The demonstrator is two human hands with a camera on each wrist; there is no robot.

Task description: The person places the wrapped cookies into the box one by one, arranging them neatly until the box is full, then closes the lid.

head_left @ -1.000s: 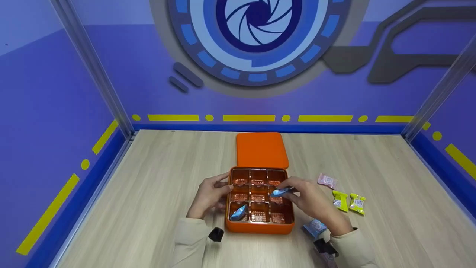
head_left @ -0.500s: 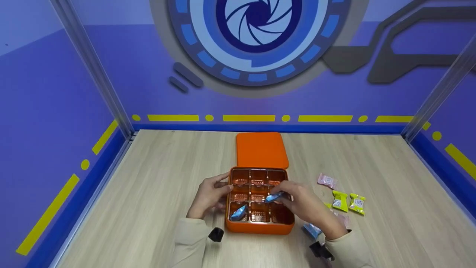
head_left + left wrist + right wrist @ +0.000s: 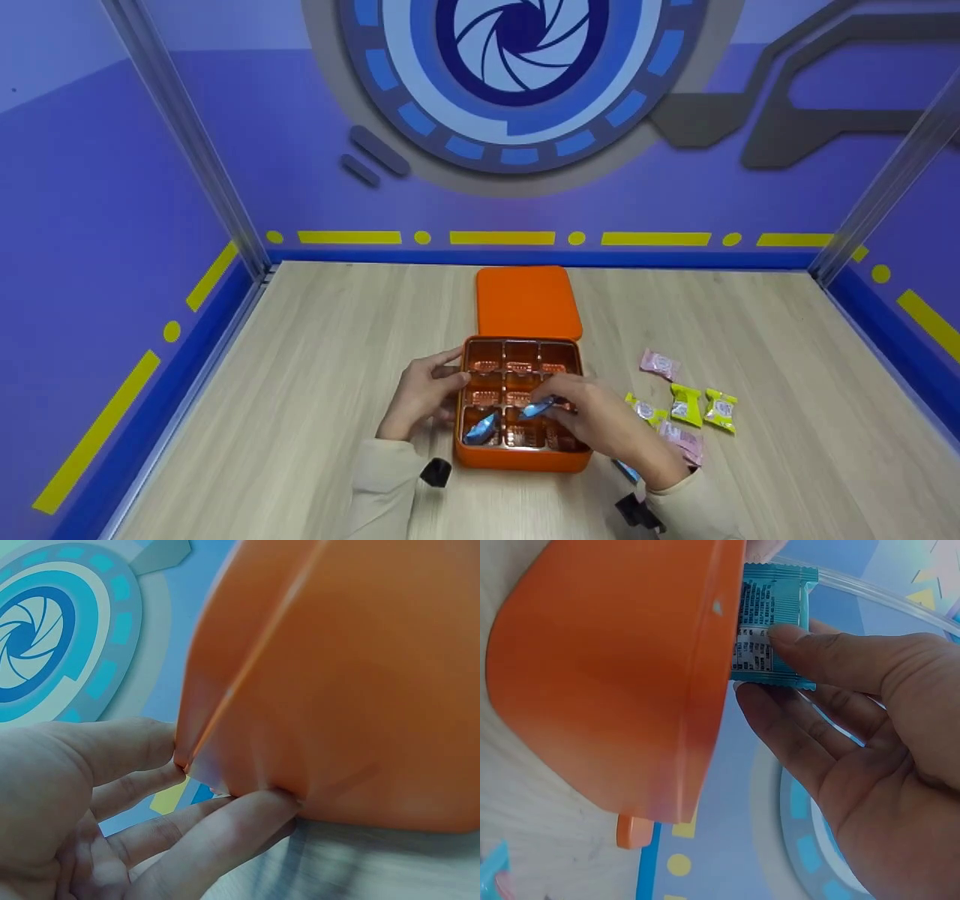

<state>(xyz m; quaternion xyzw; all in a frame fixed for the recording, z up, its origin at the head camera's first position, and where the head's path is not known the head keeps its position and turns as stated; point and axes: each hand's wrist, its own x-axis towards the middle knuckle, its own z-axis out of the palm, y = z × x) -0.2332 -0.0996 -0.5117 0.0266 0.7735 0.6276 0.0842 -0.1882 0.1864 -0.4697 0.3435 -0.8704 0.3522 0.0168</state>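
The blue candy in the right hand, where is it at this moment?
In the head view, the blue candy is pinched by the right hand over the near middle of the orange box, right of another blue candy.

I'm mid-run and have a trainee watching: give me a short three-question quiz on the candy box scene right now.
1. True or false: the lid lies on the table beyond the orange box.
2. What does the right hand pinch? A) a pink candy B) a blue candy C) the lid
3. Fill in: the left hand rests its fingers against the box's ____ side.

Key
1. True. The box is open and the lid lies flat behind it.
2. B. The blue candy is held over the tray's compartments; another blue packet already sits in the near left compartment.
3. Left. The fingers touch the orange wall.
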